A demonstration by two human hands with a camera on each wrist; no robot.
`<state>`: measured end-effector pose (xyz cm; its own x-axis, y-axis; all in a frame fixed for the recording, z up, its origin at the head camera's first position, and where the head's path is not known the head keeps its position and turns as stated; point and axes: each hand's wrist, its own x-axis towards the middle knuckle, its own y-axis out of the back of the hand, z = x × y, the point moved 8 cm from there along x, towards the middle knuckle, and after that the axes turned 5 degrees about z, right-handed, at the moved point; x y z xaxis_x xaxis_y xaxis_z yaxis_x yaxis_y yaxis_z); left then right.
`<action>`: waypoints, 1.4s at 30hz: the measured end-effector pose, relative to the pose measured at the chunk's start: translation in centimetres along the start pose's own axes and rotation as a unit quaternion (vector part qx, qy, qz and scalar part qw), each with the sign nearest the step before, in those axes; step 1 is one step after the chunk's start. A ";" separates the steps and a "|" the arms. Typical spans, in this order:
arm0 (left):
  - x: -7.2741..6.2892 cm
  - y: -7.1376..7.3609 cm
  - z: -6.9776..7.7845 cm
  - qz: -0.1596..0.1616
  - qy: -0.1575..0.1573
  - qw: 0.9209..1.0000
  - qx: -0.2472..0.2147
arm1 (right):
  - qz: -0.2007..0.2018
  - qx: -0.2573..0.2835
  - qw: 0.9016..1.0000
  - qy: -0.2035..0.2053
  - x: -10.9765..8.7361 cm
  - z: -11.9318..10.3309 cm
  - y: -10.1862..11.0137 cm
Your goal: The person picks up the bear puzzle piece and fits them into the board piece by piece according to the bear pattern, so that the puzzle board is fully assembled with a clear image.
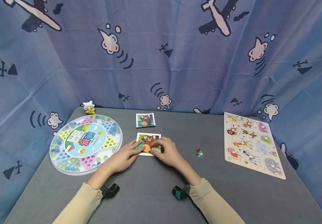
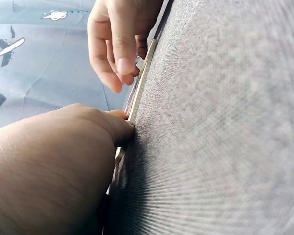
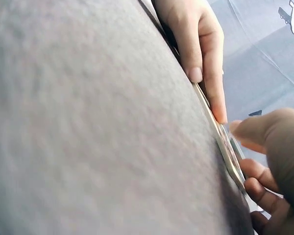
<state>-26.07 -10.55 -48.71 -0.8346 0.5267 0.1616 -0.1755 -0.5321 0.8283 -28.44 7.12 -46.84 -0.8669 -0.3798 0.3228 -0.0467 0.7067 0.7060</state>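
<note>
A small framed bear jigsaw puzzle lies flat on the table, its brown bear and green background partly covered by fingers. My left hand rests along the left side, thumb by the near edge and straight fingers on the picture. From the other side, my right hand bends over the puzzle, fingertips near the bear's belly. In the left wrist view, no piece shows between the fingers of the right hand. A loose puzzle piece in teal and brown lies to the right of that hand.
Behind the puzzle lies a bear picture card. At left are a round marble board game and a small figurine. A wooden animal peg board lies at right. A patterned blue curtain hangs behind the grey table.
</note>
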 end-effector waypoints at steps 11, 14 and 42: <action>0.0 -0.1 -0.1 0.003 0.000 1.000 0.000 | 0.036 -0.004 0.999 -0.031 -0.4 1.9 4.6; 0.0 -0.2 -0.1 0.001 0.000 1.000 -0.004 | 0.046 -0.016 0.998 -0.041 -1.2 3.0 6.3; -0.1 0.0 0.0 -0.001 0.005 1.000 -0.009 | 0.058 -0.091 0.993 -0.047 -9.1 11.4 15.1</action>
<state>-26.00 -10.58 -48.78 -0.8391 0.5215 0.1547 -0.1868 -0.5434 0.8184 -26.92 27.99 -46.28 -0.9042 -0.2386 0.3543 0.1389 0.6203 0.7720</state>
